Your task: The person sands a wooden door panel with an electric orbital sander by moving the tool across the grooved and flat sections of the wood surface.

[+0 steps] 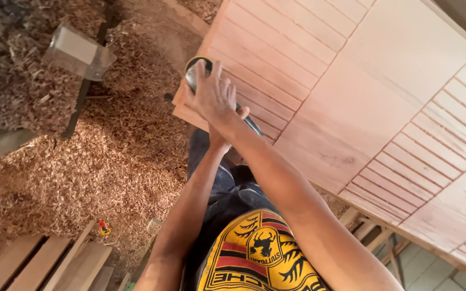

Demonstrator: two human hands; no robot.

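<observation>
Your right hand (214, 97) lies spread, palm down, over the head of a handheld power sander (198, 73), fingers wrapped over its dark, yellow-rimmed body and pressing it against the panel. Your left hand (223, 144) sits just beneath and behind the right wrist, almost wholly hidden; I judge it to be on the tool's rear grip, but whether it is clenched there cannot be told. The sander stands at the near corner of a large pale wooden door panel (351, 102), on the grooved slatted section, right beside the edge. The panel lies on a support frame (376, 237), of which only a few timbers show below its far side. To your left, the floor carries a deep bed of wood shavings (98, 161), with a grey metal part (79, 51) rising from it, a small red and yellow object (104, 228) lying in it, and a stack of planks (39, 264) nearest you. Risks, as judged from this position: with the tool so close to the corner, a slight tilt could let the pad roll over the edge and round it or gouge the slat ends. Both arms are extended and stacked, so your control depends on the top hand alone; a slip could send the tool off the panel toward your legs. The shavings make loose footing, and dust can reach the tool's vents. How the panel is secured to the frame cannot be seen; if it is unclamped, heavy pressure at a corner could shift it.
</observation>
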